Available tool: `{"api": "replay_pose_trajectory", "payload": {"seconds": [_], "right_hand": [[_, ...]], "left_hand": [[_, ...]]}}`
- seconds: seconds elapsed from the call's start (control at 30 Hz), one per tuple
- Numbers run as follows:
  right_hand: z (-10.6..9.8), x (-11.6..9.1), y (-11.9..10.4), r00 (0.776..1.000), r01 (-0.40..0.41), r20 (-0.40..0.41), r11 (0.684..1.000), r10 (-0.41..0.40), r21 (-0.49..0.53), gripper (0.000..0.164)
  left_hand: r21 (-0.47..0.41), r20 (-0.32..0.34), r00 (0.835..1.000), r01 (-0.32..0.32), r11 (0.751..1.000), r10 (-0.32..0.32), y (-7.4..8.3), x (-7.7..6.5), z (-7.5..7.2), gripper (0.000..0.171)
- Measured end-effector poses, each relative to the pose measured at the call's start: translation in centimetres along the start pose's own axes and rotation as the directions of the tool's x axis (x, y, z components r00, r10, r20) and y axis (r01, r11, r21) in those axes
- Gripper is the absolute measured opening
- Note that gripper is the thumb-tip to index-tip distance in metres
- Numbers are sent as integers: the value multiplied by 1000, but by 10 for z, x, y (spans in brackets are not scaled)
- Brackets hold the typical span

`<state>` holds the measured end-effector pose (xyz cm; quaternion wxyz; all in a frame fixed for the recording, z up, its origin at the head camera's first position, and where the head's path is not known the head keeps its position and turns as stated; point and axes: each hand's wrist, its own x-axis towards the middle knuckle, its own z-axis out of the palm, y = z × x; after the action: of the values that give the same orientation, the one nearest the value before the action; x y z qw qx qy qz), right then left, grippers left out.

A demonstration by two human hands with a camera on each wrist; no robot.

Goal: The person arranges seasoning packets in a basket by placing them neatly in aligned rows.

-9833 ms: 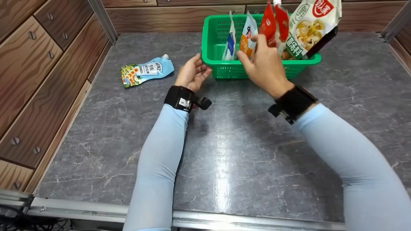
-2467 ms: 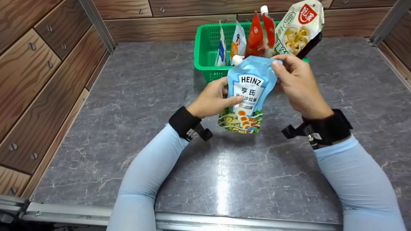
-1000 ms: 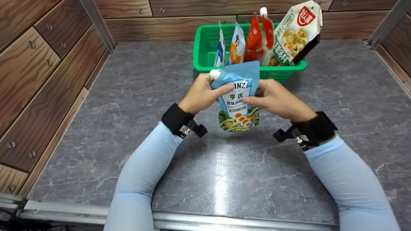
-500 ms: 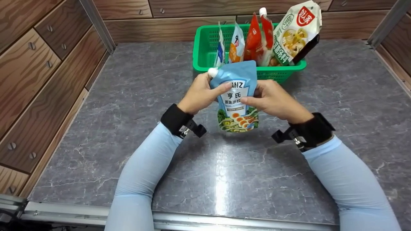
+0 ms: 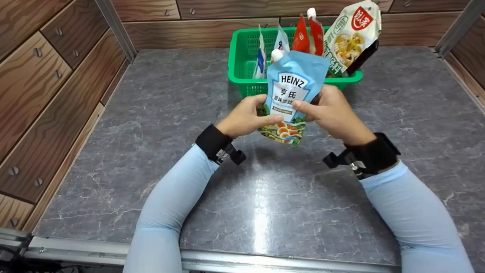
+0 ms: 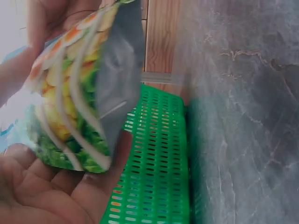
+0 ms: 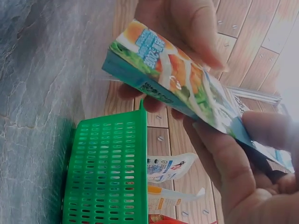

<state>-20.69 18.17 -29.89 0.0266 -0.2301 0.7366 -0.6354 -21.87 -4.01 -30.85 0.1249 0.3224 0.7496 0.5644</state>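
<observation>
A blue Heinz salad dressing pouch with a white cap is held in the air in front of the basket, cap end up and leaning slightly right. My left hand holds its lower left side, thumb across the front and fingers behind. On the right edge, my right hand pinches the pouch, its thumb on the label. The right wrist view shows the right fingers under the pouch. In the left wrist view, the left fingers lie beneath the pouch's printed bottom end.
Behind the pouch, a green plastic basket stands on the grey marbled table. In it stand a white-and-blue packet, red pouches and a large cream packet leaning right. Wood-patterned walls enclose the back and sides.
The pouch, first lying on the table at left, is now lifted between both hands. In the last half second it rose and tilted, and my left hand shifted from near the cap to its lower side.
</observation>
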Motion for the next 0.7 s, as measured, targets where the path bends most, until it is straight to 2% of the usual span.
{"api": "replay_pose_trajectory", "payload": {"seconds": [0.1, 0.3, 0.53, 0.7], "right_hand": [[-2, 0, -1, 999, -24, 45, 1000, 24, 0, 40], [-8, -1, -4, 993, -59, 101, 996, 66, -68, 39], [-23, -4, -14, 997, -54, 66, 994, 48, 95, 32], [-30, -5, -17, 999, -28, 49, 989, 22, 143, 32]], "left_hand": [[34, 14, 1000, 10, 999, -10, 1, -1, 1, 30], [99, 62, 998, 3, 995, -9, 5, -3, 3, 34], [176, 143, 989, -71, 982, 46, 9, -4, 10, 45], [166, 154, 986, -86, 982, 60, 10, -4, 15, 47]]}}
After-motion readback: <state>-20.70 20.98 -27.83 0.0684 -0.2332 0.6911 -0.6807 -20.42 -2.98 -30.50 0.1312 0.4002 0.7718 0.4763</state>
